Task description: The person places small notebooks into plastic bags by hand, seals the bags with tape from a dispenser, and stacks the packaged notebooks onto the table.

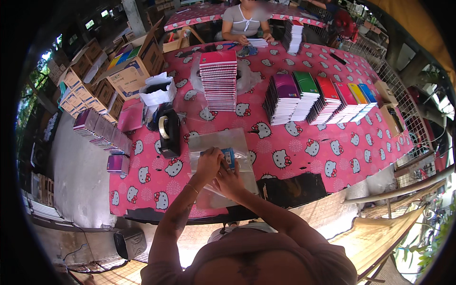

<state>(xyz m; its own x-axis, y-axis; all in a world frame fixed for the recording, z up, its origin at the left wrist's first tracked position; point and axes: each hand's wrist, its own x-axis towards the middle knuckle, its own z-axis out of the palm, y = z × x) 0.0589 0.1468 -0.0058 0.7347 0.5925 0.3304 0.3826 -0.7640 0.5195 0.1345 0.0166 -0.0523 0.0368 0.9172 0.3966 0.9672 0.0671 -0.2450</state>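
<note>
Clear plastic sleeves [217, 137] lie in a flat pile at the near edge of the table, in front of my body. On top of them shows a small blue printed piece [230, 157], partly covered by my fingers. My left hand [209, 161] bends over its left side with the fingers curled together; what they pinch is hidden. Just to its right and nearer me, my right hand [229, 181] rests on the plastic, fingers stretched forward to the blue piece's lower edge. A black tape dispenser [169, 135] stands left of the sleeves.
A tall stack of red spiral notebooks [218, 80] stands ahead. Several coloured notebook stacks [285, 97] line the right; purple ones [97, 128] sit at the left edge. Cardboard boxes [130, 76] stand far left. Across the pink table [304, 166] sits another person [244, 23].
</note>
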